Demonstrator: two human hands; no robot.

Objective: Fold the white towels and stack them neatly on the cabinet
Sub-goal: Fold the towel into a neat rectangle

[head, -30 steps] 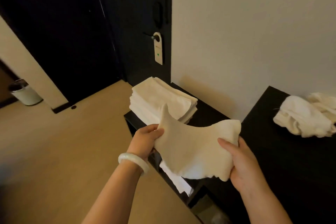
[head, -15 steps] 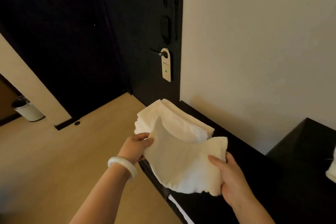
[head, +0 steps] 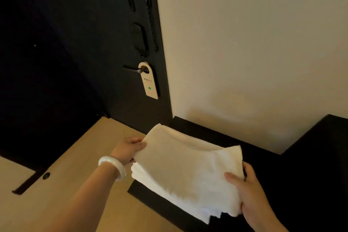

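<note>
A folded white towel [head: 190,167] lies spread over the stack of folded white towels [head: 150,181] on the low black cabinet [head: 267,165]. My left hand [head: 128,149] pinches its far left corner, thumb on top. My right hand [head: 246,188] grips its near right edge, thumb on the cloth and fingers underneath. The towel covers most of the stack; only layered edges show at the left and front.
A higher black cabinet top [head: 323,137] rises to the right. A dark door [head: 105,47] with a handle and a hanging tag [head: 149,83] stands behind the stack. Beige wall [head: 254,58] runs along the cabinet's back; wooden floor [head: 62,184] lies to the left.
Both hands have carried the folded towel forward and down onto the stack, where it now lies flat instead of hanging between them. The view shifted left and up.
</note>
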